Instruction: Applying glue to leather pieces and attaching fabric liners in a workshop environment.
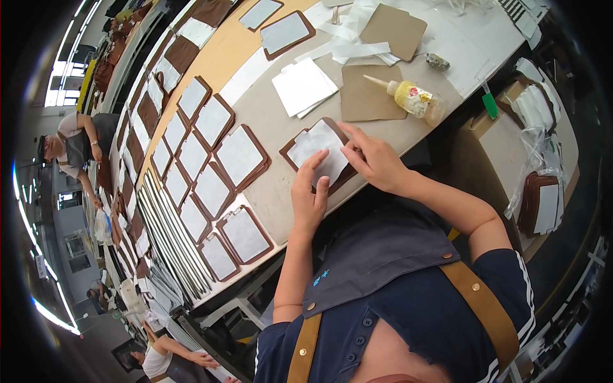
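Observation:
A brown leather piece with a pale backing sheet (316,148) lies on the table's near edge in front of me. My left hand (310,195) rests on its lower left part, thumb and fingers apart. My right hand (378,161) touches its right edge, index finger stretched out and the other fingers bent and partly hidden. Beyond the piece lie white sheets (303,86) and a brown board (372,92). A squeeze bottle with a long nozzle (412,99) lies on its side across that board.
Rows of brown leather pieces with pale backing (241,158) cover the table's left, beside long metal strips (172,236). Another board (393,32) and white strips lie at the back. Right of the table stands a box (491,147) with bagged pieces. Other people (76,143) work at left.

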